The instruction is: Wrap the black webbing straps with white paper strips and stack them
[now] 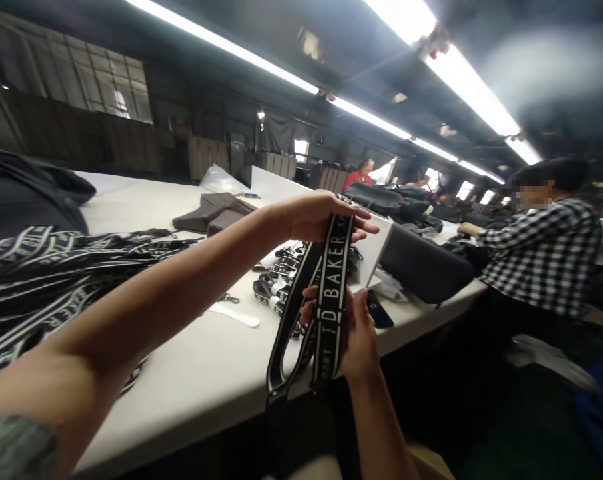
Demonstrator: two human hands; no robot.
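Observation:
A black strap with white lettering [331, 287] hangs folded between my two hands above the front edge of the white table [216, 373]. My left hand [324, 217] is raised and closed on the strap's upper end. Below it, my right hand [356, 333] pinches the strap's lower part. Loose loops of the strap dangle down past the table edge. A heap of similar lettered straps [281, 280] lies on the table just behind my hands.
A large pile of black-and-white straps [41, 280] covers the table's left side. Dark fabric pieces [211, 213] lie further back. A person in a checked shirt [541, 260] sits at the right beside a dark bag [424, 267]. Other people work far back.

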